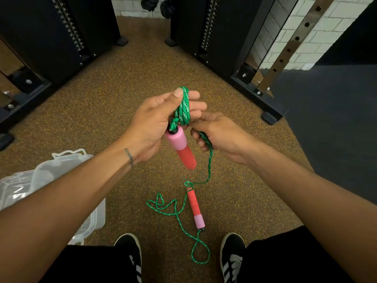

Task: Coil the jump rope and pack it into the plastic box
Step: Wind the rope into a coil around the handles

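Observation:
A green jump rope (pixel 184 108) is wound in several loops around the fingers of my left hand (pixel 155 121). One pink and red handle (pixel 180 149) hangs down from that hand. My right hand (pixel 216 135) pinches the rope just below the coil. From it the rope drops to the floor, where the second handle (pixel 195 209) lies between my shoes amid loose tangled rope (pixel 163 205). The clear plastic box (pixel 61 166) sits open on the floor at the lower left, partly hidden by my left forearm.
Black weight-stack machines stand at the left (pixel 51 37) and at the back right (pixel 214 31), with bolted feet on the speckled brown floor. A perforated steel upright (pixel 289 48) and dark matting (pixel 326 119) are on the right. My two black shoes (pixel 130 252) are at the bottom.

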The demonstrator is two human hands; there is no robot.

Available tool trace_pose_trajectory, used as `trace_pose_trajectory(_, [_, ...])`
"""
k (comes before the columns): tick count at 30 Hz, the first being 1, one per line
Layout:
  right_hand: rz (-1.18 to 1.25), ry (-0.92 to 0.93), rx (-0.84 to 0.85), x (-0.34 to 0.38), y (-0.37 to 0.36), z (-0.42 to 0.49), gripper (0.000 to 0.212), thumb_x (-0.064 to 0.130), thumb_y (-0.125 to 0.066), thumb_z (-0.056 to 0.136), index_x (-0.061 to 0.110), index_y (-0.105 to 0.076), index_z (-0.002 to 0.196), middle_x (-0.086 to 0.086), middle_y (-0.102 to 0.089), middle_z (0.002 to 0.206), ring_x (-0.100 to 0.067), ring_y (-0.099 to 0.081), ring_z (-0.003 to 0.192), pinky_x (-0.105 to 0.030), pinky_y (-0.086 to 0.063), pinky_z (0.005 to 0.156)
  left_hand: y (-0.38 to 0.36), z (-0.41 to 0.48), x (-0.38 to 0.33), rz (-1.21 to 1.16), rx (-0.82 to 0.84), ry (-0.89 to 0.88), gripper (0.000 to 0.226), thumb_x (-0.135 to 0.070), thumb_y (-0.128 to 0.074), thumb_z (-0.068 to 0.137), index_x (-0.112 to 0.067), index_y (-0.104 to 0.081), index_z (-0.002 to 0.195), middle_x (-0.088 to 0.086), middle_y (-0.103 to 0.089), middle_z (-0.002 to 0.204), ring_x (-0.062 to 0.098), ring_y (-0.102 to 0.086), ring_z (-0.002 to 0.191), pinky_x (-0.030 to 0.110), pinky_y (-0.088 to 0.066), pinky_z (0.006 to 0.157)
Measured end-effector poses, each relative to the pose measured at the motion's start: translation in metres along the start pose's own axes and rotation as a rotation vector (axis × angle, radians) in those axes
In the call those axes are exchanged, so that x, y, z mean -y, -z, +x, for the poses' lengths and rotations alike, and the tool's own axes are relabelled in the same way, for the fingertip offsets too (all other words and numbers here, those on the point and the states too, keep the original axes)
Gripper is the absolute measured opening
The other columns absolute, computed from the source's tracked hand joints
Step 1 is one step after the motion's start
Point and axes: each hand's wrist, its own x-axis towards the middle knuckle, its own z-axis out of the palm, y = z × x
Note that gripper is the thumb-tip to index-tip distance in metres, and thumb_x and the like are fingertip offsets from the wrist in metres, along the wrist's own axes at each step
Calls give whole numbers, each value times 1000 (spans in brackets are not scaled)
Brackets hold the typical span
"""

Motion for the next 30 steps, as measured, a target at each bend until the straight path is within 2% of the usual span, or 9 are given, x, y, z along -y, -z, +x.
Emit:
trace_pose_trajectory(6, [-60,20,-39,-4,-3,3,28,27,-53,101,23,-70,79,4,-52,61,-8,-46,49,-24,-39,48,2,0,1,60,11,40,30,-20,-46,103,-9,-61,126,8,-74,116,15,-71,104,34,-54,92])
trace_pose_trajectory(12, [-171,58,12,-1,-4,0,29,27,-58,99,20,-67,72,5,-52,60,-7,-45,51,-24,-38,49,3,-3,-3,8,-17,41,33,-15,-43,103,-3,-56,131,9,-71,119,15,-71,104,26,-59,81])
trace_pose_trajectory(16, [-384,166,17,4,0,-5,35,38,-62,95,7,-63,77,2,-50,61,-13,-44,55,-31,-34,56,4,-1,-5,39,-32,8,32,-15,-42,104,-3,-54,131,5,-71,116,13,-71,105,25,-59,79])
trace_pose_trajectory(19, [-417,246,53,8,2,-10,40,38,-63,94,3,-62,76,-1,-44,60,-19,-40,57,-33,-31,56,5,0,-5,88,-46,17,34,-14,-40,105,-2,-53,134,6,-70,116,12,-70,107,23,-58,82])
trace_pose_trajectory(24, [-408,319,61,13,6,-13,24,33,-70,90,11,-73,82,-1,-53,58,-14,-46,52,-27,-38,52,7,2,-3,204,-26,40,32,-15,-41,105,-3,-58,129,7,-72,115,14,-71,104,24,-57,85])
trace_pose_trajectory(28, [-350,370,-25,16,9,-14,14,31,-72,89,17,-74,83,4,-59,59,-4,-50,48,-18,-40,49,12,2,-1,346,30,71,26,-21,-46,104,-13,-68,116,3,-76,105,11,-70,102,25,-50,94])
trace_pose_trajectory(30, [-343,400,-81,16,9,-12,19,34,-71,89,16,-73,85,0,-67,66,0,-54,51,-19,-41,54,11,0,-1,370,47,83,27,-20,-48,102,-4,-69,108,15,-75,102,12,-65,94,26,-45,91])
